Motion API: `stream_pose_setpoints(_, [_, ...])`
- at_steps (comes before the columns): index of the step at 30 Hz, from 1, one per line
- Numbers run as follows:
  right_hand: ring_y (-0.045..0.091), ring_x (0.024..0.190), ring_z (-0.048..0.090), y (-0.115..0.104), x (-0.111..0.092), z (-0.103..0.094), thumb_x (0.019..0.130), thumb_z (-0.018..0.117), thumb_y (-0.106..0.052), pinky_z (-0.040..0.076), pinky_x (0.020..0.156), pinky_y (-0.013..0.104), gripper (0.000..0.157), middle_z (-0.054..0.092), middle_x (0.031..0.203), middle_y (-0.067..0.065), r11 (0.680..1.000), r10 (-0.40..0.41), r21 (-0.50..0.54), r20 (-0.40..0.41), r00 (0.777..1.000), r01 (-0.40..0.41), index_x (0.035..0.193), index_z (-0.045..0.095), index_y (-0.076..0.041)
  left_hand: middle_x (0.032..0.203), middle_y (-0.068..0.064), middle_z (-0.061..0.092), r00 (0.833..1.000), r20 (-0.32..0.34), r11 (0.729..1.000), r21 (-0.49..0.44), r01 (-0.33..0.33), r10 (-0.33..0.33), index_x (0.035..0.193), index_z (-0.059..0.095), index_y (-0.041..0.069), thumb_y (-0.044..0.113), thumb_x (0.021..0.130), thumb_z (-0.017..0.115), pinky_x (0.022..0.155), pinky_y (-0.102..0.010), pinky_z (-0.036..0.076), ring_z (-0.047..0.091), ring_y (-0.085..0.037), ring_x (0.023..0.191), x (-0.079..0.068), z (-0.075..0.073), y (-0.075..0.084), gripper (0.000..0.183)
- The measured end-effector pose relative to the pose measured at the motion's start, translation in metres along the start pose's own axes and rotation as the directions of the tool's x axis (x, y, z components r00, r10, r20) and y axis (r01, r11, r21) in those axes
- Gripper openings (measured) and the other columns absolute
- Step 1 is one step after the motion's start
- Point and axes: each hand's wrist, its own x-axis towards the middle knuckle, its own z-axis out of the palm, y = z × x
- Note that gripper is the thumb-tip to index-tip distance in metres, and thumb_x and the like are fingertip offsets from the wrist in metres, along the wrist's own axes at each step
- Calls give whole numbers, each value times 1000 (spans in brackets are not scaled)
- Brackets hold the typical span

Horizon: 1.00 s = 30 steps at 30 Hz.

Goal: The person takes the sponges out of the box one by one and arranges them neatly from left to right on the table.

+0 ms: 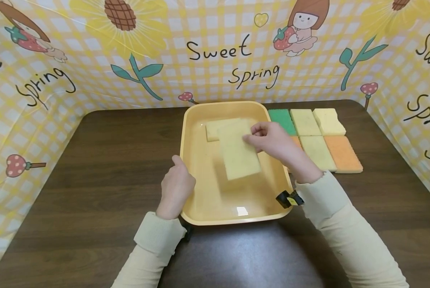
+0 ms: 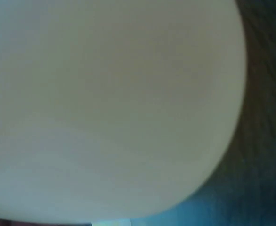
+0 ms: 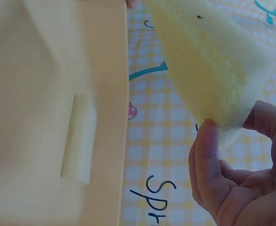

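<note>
My right hand [image 1: 276, 144] pinches a pale yellow sponge [image 1: 239, 154] by its edge, thumb on one face and fingers on the other. The sponge is held tilted above the yellow tray [image 1: 204, 200]. The right wrist view shows its thick foam side [image 3: 194, 75] and a paler layer. Another pale yellow sponge [image 1: 212, 131] lies inside the tray at the far end, partly hidden behind the held one. My left hand [image 1: 177, 186] grips the tray's left rim; its fingertips are hidden. The left wrist view is filled by a blurred pale surface.
Right of the tray, sponges lie in two rows: a green one [image 1: 282, 121], pale yellow ones [image 1: 306, 122], a notched one [image 1: 329, 121] and an orange one [image 1: 344, 153]. Another orange one is mostly hidden by the right hand. A patterned cloth [image 1: 215, 68] surrounds the dark wooden table [image 1: 92, 192].
</note>
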Motion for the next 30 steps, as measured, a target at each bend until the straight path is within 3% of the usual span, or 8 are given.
stream_pose_setpoints(12, [10, 81, 54, 1, -15, -22, 93, 59, -27, 51, 76, 24, 38, 55, 92, 1, 999, 31, 35, -22, 999, -30, 116, 50, 3, 76, -22, 61, 1000, 8, 1000, 7, 9, -9, 111, 34, -5, 3, 85, 49, 48, -39, 42, 60, -32, 59, 1, 0, 1, 31])
stream_pose_setpoints(18, [10, 81, 54, 6, -19, -29, 94, 57, -30, 51, 79, 27, 40, 56, 90, -1, 999, 28, 21, -30, 999, -27, 117, 50, 2, 76, -22, 60, 1000, 18, 1000, 0, 9, -9, 112, 34, -6, 3, 86, 47, 46, -35, 40, 58, -30, 57, 0, 0, 1, 30])
stream_pose_setpoints(30, [6, 78, 57, 21, -26, -41, 94, 57, -31, 51, 76, 23, 41, 59, 87, -7, 999, 46, 24, -52, 998, -45, 117, 50, 2, 73, -20, 58, 1000, 12, 1000, 6, 9, -9, 112, 34, -5, 3, 86, 47, 46, -35, 39, 57, -30, 56, 0, 0, 1, 30])
